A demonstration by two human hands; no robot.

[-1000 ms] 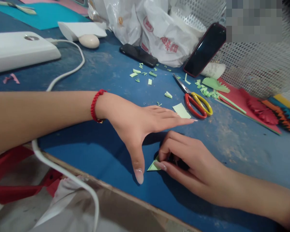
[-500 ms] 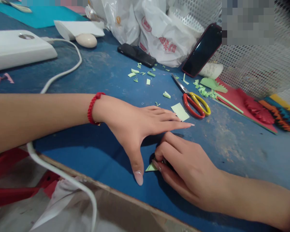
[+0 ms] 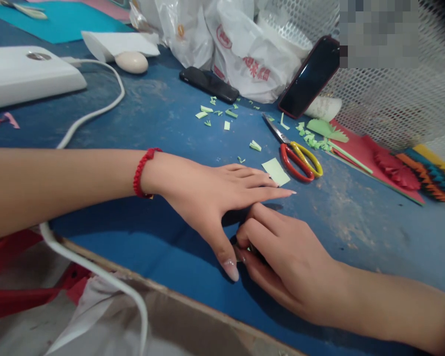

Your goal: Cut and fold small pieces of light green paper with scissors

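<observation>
My left hand (image 3: pixel 215 198) lies palm down with its fingers stretched out, the fingertips at a square of light green paper (image 3: pixel 276 171). Its thumb is spread down beside the fingertips of my right hand (image 3: pixel 289 252). The right fingers are curled and pinched on a small green paper piece (image 3: pixel 240 253), which is mostly hidden behind the left thumb and the right fingers. Beyond the hands, scissors (image 3: pixel 291 148) with one red and one yellow handle lie slightly open on the blue table (image 3: pixel 133 247).
Green scraps (image 3: pixel 227 125) are scattered behind the hands. A black phone (image 3: pixel 209 84), plastic bags (image 3: pixel 244 49) and a leaning phone (image 3: pixel 307 79) stand further back. Folded coloured paper (image 3: pixel 426 170) lies right. A white cable (image 3: pixel 96 267) runs under the left forearm.
My left thumb has moved right, closer to the right fingertips, and now covers most of the green paper piece that showed before. My right hand has barely moved.
</observation>
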